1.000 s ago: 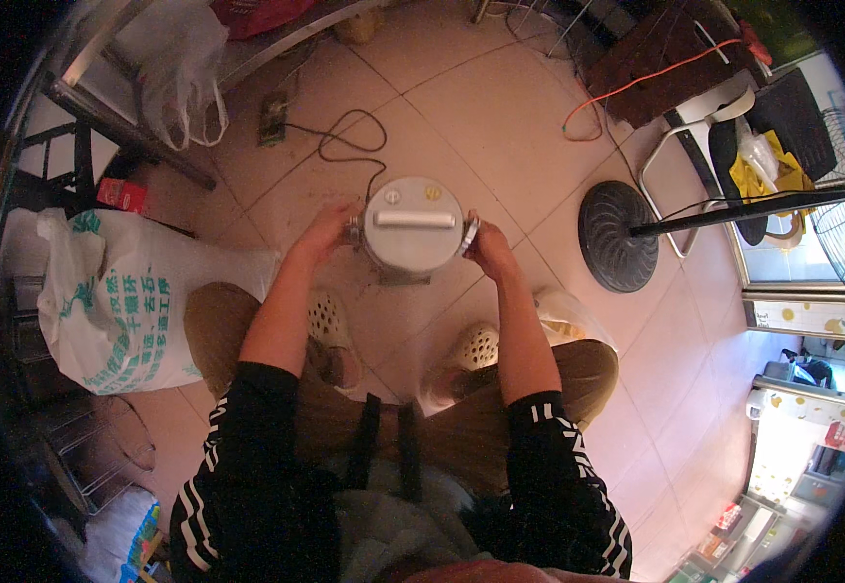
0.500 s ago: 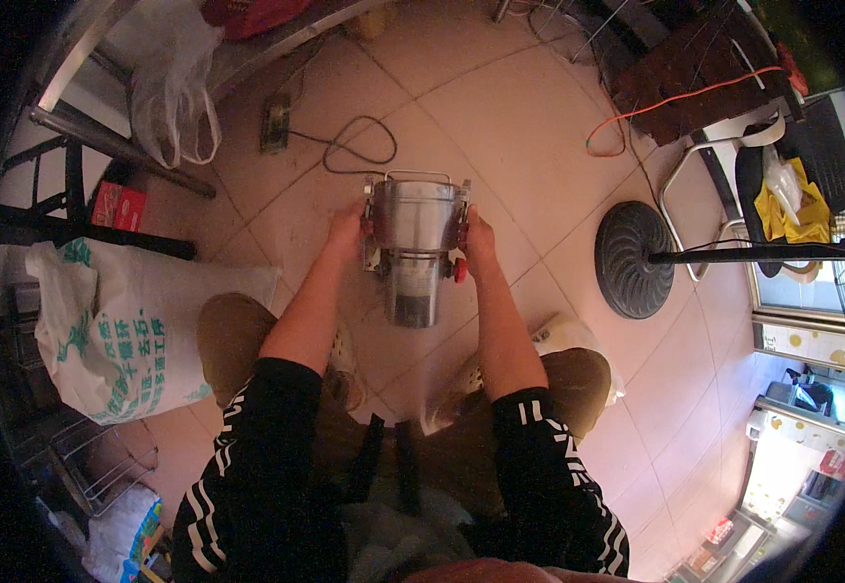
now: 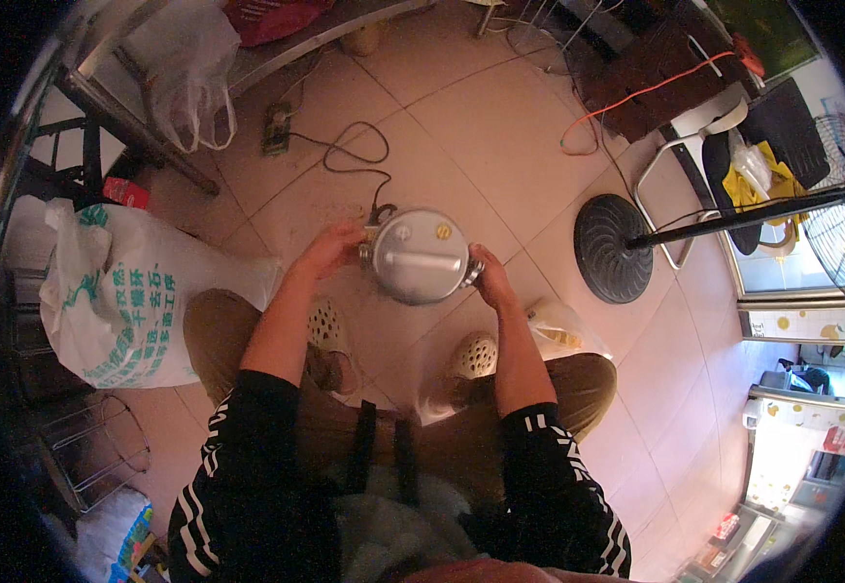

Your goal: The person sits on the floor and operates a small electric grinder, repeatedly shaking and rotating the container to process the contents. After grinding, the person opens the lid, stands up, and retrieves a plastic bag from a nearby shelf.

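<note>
A round stainless steel electric grinder [image 3: 421, 257] stands between my feet with its lid facing up. The lid has a raised bar and two small round fittings, one of them yellowish. My left hand [image 3: 333, 247] grips its left side by the clamp. On the opposite side, my right hand [image 3: 493, 282] holds it by the other clamp. Fingertips of both hands are partly hidden behind the body. A dark power cord [image 3: 356, 160] loops over the tiles from the grinder's far side toward a socket block [image 3: 277, 129]. Whether the grinder's base touches the floor is hidden.
At left stands a white woven sack [image 3: 121, 301] with green print, beside my knee. A clear plastic bag [image 3: 189, 87] hangs from a metal frame. On the right are a fan's round black base [image 3: 614, 249] and a chair [image 3: 782, 146]. A plastic bag [image 3: 563, 328] lies by my right foot.
The grinder has turned from tilted, with its side showing, to upright with its lid facing up. Both hands have stayed on its sides and moved slightly lower in the view.
</note>
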The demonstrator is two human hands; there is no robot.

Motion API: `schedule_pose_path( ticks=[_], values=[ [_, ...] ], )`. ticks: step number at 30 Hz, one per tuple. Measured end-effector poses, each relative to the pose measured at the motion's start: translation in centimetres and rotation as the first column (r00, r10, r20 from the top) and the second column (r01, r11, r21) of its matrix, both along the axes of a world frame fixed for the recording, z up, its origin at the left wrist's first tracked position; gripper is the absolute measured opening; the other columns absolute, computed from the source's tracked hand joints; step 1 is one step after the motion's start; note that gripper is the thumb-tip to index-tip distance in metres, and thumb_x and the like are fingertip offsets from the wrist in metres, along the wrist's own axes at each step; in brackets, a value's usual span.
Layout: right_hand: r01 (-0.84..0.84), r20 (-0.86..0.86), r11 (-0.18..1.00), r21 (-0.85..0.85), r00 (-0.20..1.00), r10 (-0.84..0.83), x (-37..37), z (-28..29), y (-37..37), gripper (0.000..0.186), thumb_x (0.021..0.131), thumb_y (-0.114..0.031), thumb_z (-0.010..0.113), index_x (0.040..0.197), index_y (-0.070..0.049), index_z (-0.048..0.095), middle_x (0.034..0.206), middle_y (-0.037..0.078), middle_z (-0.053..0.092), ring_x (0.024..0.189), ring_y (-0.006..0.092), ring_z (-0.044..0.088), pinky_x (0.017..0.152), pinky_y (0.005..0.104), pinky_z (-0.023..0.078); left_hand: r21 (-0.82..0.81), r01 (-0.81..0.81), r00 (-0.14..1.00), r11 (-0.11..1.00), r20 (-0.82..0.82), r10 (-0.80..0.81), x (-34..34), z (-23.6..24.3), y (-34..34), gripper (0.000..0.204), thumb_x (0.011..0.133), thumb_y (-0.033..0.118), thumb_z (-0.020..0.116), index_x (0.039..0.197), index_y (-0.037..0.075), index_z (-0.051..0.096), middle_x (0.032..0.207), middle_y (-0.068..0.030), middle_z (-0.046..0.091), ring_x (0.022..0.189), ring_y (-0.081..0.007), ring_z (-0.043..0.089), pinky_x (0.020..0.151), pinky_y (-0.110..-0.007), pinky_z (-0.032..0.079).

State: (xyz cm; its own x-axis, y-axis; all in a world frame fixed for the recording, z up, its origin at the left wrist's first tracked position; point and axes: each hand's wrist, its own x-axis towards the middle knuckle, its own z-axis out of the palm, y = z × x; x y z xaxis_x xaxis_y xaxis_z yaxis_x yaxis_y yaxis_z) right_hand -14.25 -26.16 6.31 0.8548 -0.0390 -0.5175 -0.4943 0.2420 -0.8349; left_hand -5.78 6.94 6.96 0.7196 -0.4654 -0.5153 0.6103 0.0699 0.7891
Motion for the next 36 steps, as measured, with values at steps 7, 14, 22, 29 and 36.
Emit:
schedule_pose_path(
  ticks=[7, 14, 22, 29, 36],
  values=[
    [-0.62, -0.223, 0.778, -0.098, 0.776, 0.59, -3.4, 0.7, -0.8, 0.064, 0.084, -0.055, 0.062, 0.118, -0.002, 0.05, 0.103, 0.009, 0.059, 0.089, 0.0167, 0.059, 0.075, 0.0332, 0.051, 0.413, 0.395, 0.907, 0.82, -0.037, -0.419, -4.3, -1.6, -0.2, 0.037, 0.082, 0.037, 0.073, 0.094, 0.005, 0.061, 0.088, -0.0028, 0.061, 0.076, -0.016, 0.058, 0.064, -0.032, 0.049],
    [-0.534, -0.259, 0.78, -0.326, 0.844, 0.469, -4.3, -3.8, 2.3, 0.085, 0.072, -0.058, 0.074, 0.123, 0.005, 0.05, 0.107, 0.014, 0.06, 0.09, 0.0215, 0.059, 0.077, 0.0349, 0.05, 0.634, 0.334, 0.879, 0.698, 0.059, -0.474, -6.0, -9.4, -0.4, 0.054, 0.065, 0.044, 0.083, 0.088, 0.001, 0.06, 0.089, -0.0094, 0.062, 0.082, -0.0171, 0.058, 0.065, -0.031, 0.047],
    [-0.515, -0.341, 0.829, -0.218, 0.836, 0.43, -3.6, -1.2, 1.2, 0.072, 0.08, -0.057, 0.066, 0.112, 0.007, 0.059, 0.097, 0.014, 0.063, 0.085, 0.0213, 0.06, 0.075, 0.0342, 0.05, 0.603, 0.291, 0.922, 0.743, 0.03, -0.386, -5.8, -6.9, -0.3, 0.058, 0.068, 0.053, 0.078, 0.091, 0.001, 0.065, 0.083, -0.0089, 0.063, 0.079, -0.02, 0.06, 0.067, -0.034, 0.049],
    [-0.413, -0.206, 0.857, -0.308, 0.908, 0.364, 0.0, 1.9, -0.7, 0.052, 0.09, -0.053, 0.055, 0.095, -0.001, 0.063, 0.08, 0.007, 0.064, 0.072, 0.0184, 0.061, 0.066, 0.0346, 0.052, 0.286, 0.049, 0.998, 0.957, 0.02, -0.057, -2.7, 0.8, 0.2, 0.046, 0.088, 0.044, 0.062, 0.11, 0.003, 0.061, 0.1, -0.007, 0.062, 0.085, -0.0188, 0.06, 0.076, -0.033, 0.048],
    [-0.043, -0.022, 0.997, 0.057, 0.999, 0.044, 5.6, 3.1, 0.4, 0.046, 0.095, -0.047, 0.049, 0.099, -0.003, 0.062, 0.08, 0.007, 0.062, 0.069, 0.0172, 0.058, 0.067, 0.0329, 0.051, -0.132, -0.363, 0.932, 0.923, -0.037, 0.361, 1.5, 0.7, -1.6, 0.027, 0.096, 0.028, 0.052, 0.105, 0.004, 0.06, 0.095, -0.0062, 0.062, 0.081, -0.0176, 0.059, 0.073, -0.034, 0.05]
  ],
)
